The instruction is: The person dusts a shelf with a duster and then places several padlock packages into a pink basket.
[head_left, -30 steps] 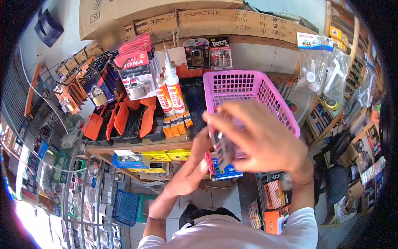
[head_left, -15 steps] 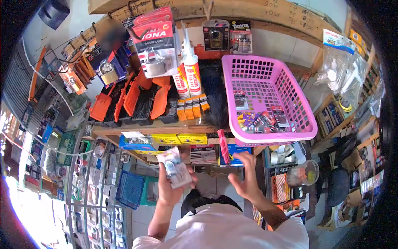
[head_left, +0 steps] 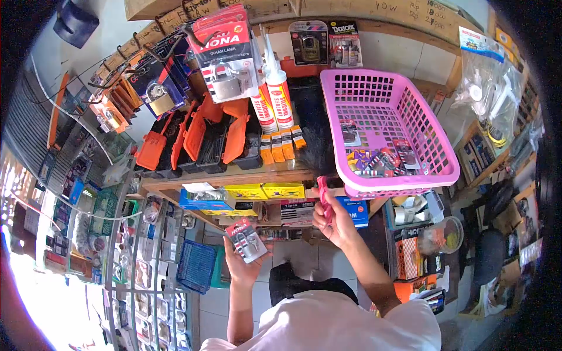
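Wooden shelf (head_left: 234, 178) beneath pink basket (head_left: 400, 181), sealant tubes (head_left: 280, 104)

Left of the pink basket (head_left: 391, 180), "HONA" and "TAHAN LAMA" stand on the hanging padlock pack (head_left: 227, 58), and "SILICONE SEALANT" on the tubes (head_left: 280, 104). Behind the basket, a small card (head_left: 345, 45) reads "Dextone" and the wooden beam (head_left: 386, 20) "27000". Nearer than the basket, the held padlock card (head_left: 246, 241) reads "HONA".

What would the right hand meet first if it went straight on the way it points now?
Most likely the right hand would meet the wooden counter's front edge, though depth is unclear here.
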Motion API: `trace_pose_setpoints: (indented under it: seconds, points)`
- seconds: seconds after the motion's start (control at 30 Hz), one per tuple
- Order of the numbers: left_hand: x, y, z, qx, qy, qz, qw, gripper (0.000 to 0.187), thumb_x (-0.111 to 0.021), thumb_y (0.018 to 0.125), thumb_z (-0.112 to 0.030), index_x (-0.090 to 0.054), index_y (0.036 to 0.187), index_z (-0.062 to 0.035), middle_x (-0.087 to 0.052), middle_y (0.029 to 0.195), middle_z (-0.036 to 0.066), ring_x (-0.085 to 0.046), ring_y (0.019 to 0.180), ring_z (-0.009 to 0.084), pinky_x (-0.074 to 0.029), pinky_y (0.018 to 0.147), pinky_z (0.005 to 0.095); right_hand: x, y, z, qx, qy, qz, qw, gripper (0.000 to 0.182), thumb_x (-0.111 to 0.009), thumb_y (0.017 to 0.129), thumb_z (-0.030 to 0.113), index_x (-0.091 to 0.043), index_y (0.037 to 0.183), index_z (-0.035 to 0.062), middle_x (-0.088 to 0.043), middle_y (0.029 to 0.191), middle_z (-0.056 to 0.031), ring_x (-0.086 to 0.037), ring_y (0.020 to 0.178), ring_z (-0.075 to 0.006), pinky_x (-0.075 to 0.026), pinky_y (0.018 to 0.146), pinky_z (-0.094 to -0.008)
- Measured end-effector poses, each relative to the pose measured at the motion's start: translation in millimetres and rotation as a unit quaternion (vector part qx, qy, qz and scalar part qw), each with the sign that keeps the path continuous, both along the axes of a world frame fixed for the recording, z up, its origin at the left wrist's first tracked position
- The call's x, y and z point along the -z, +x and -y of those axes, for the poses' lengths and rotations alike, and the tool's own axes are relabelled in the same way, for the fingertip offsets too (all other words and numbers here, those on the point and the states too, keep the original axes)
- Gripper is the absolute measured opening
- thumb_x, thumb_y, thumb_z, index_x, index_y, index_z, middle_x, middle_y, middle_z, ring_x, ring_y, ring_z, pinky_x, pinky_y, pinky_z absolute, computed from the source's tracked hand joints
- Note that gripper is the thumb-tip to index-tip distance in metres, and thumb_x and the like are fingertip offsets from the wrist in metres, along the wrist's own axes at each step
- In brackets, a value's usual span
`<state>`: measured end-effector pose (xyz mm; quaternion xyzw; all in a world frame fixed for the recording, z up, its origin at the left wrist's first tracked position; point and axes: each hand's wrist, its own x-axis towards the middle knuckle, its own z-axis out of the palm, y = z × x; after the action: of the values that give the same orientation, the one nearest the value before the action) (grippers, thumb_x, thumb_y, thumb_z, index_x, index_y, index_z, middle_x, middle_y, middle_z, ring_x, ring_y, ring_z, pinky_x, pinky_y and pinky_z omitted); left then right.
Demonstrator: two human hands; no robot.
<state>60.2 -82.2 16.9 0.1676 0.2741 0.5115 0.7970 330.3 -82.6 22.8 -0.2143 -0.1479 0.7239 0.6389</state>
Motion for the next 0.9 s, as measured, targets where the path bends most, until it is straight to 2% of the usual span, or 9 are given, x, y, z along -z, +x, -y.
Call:
trace_pose_setpoints:
  seconds: [0.27,0.47,0.6,0.67,0.7,0.73,0.77,0.8,0.9]
  points:
    - [13.5,5.1,-1.8,0.039,-0.017,-0.013,0.999,0.079,-0.022,0.093,-0.069,-0.052,0.133,-0.0081,-0.067,0.099,0.014,-0.067,0.087,0.0353,-0.056,0.073,0.0489,30.4,-16.4,73.8,-0.125,0.05,0.141,0.981,0.033,-0.06,0.094,0.027,-0.042,0.116,0.0116,-0.058,0.073,-0.0098,-0.061,0.064,-0.0197,-0.049,0.059,-0.0327]
    - [-0.4,35.1,-8.3,0.065,0.002,-0.019,0.998,0.069,-0.027,0.096,-0.064,-0.056,0.128,-0.0088,-0.067,0.096,0.012,-0.066,0.087,0.0325,-0.055,0.075,0.048,45.0,-27.7,125.3,-0.167,0.107,0.255,0.947,0.034,-0.062,0.094,0.026,-0.043,0.116,0.0078,-0.057,0.076,-0.0051,-0.059,0.069,-0.0144,-0.048,0.058,-0.0285]
    - [-11.1,53.8,-16.7,0.004,0.028,0.098,0.995,0.062,-0.038,0.097,-0.056,-0.049,0.135,-0.0074,-0.065,0.111,0.009,-0.061,0.107,0.0269,-0.049,0.092,0.0443,89.3,-21.2,158.5,-0.215,0.05,0.25,0.943,0.028,-0.065,0.093,0.025,-0.051,0.109,0.0069,-0.053,0.085,-0.0019,-0.053,0.075,-0.012,-0.044,0.066,-0.0273]
    - [-15.6,61.7,-13.6,-0.096,0.299,-0.217,0.924,0.054,-0.044,0.099,-0.042,-0.045,0.139,-0.0063,-0.06,0.125,0.009,-0.058,0.112,0.029,-0.05,0.095,0.0392,81.0,-12.0,171.1,-0.13,0.112,0.532,0.829,0.03,-0.063,0.094,0.026,-0.053,0.113,0.0048,-0.052,0.088,-0.0013,-0.053,0.079,-0.0112,-0.043,0.067,-0.0254]
    - [-8.8,49.4,-24.8,-0.103,0.465,-0.493,0.728,0.055,-0.042,0.099,-0.044,-0.04,0.141,-0.0091,-0.059,0.126,0.009,-0.052,0.123,0.028,-0.039,0.106,0.0482,75.9,-6.6,173.7,-0.212,0.056,0.596,0.773,0.033,-0.061,0.096,0.025,-0.055,0.119,0.0027,-0.057,0.095,-0.0017,-0.056,0.089,-0.0125,-0.046,0.076,-0.0262]
    - [-14.1,50.5,-23.8,-0.105,0.462,-0.494,0.729,0.055,-0.042,0.099,-0.044,-0.04,0.141,-0.0091,-0.059,0.126,0.009,-0.052,0.123,0.028,-0.039,0.106,0.0482,78.0,-4.6,177.6,-0.216,0.058,0.595,0.772,0.033,-0.061,0.096,0.025,-0.055,0.119,0.0027,-0.057,0.095,-0.0017,-0.056,0.089,-0.0125,-0.046,0.076,-0.0262]
    - [-24.8,53.7,-23.9,-0.078,0.333,-0.227,0.912,0.053,-0.041,0.099,-0.044,-0.04,0.14,-0.0108,-0.058,0.129,0.009,-0.05,0.125,0.0279,-0.037,0.107,0.0499,81.3,-4.1,183.2,-0.17,0.069,0.56,0.808,0.035,-0.06,0.096,0.026,-0.054,0.122,0.0023,-0.06,0.1,-0.0038,-0.057,0.093,-0.0139,-0.046,0.081,-0.0278]
    - [-32.0,55.8,-26.2,-0.045,0.167,0.07,0.982,0.05,-0.04,0.1,-0.043,-0.041,0.14,-0.0125,-0.056,0.131,0.009,-0.049,0.127,0.0278,-0.036,0.108,0.0516,84.7,-4.4,187.9,-0.126,0.081,0.522,0.84,0.038,-0.059,0.097,0.027,-0.054,0.125,0.0018,-0.062,0.104,-0.0059,-0.059,0.097,-0.0153,-0.047,0.086,-0.0294]
    - [-39.9,47.9,-34.6,-0.028,0.184,0.146,0.972,0.045,-0.04,0.101,-0.038,-0.046,0.136,-0.0099,-0.055,0.134,0.007,-0.05,0.123,0.028,-0.037,0.107,0.0504,96.5,-11.2,197.2,-0.1,-0.043,0.439,0.892,0.038,-0.058,0.098,0.031,-0.057,0.12,-0.0004,-0.066,0.11,-0.01,-0.06,0.104,-0.0167,-0.045,0.094,-0.0305]
